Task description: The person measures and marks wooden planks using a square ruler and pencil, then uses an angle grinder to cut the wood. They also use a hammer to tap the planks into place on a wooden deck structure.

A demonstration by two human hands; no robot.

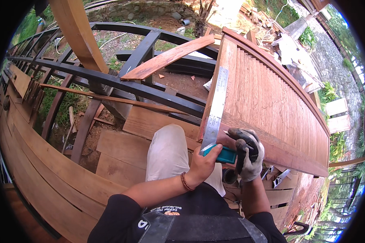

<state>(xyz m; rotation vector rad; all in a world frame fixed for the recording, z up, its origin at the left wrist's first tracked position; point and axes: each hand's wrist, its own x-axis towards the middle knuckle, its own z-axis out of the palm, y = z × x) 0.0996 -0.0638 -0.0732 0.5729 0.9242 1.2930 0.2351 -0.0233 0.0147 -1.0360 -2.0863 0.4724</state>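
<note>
A square with a flat silver metal blade and a teal handle is laid along the left end of a reddish-brown louvred wooden panel, its handle pinched at the panel's near edge by the thumb and curled fingers of the bare left hand. Beside it, the grey-and-black gloved right hand is half curled, and whether anything is gripped cannot be made out. For a true line, the handle is best kept snug to that edge and the blade pressed flat.
</note>
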